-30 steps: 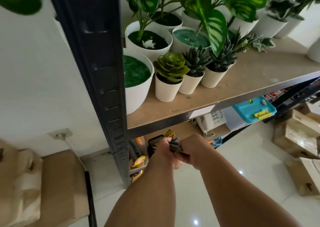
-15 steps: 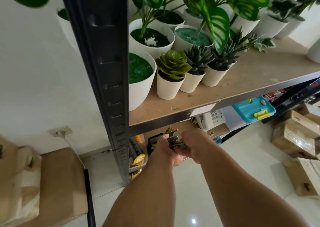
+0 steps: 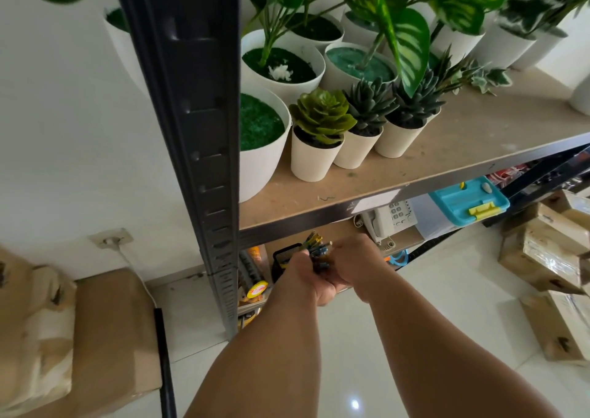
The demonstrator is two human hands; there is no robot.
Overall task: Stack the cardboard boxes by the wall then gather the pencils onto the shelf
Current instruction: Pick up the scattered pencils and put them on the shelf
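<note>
Coloured pencils (image 3: 319, 249), tips slanting up toward the plant shelf (image 3: 447, 149), sat clamped in my left hand (image 3: 311, 278) and right hand (image 3: 352, 264) together.

Shelf upright (image 3: 198, 130): dark metal, matt, slotted.
Shelf board (image 3: 447, 143): bare fibreboard, matt, slightly rough.
Plant pots (image 3: 313, 162): white plastic, smooth.
Floor tiles (image 3: 367, 369): white, glossy.
Cardboard boxes (image 3: 111, 322): brown, matt, scuffed.
Storage-box lid (image 3: 463, 200): turquoise plastic, smooth.

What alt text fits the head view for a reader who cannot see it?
The left hand and right hand grip a bundle of pencils at a black holder on the lower shelf of a dark metal rack. White potted plants stand on the shelf above; cardboard boxes sit by the wall.
</note>
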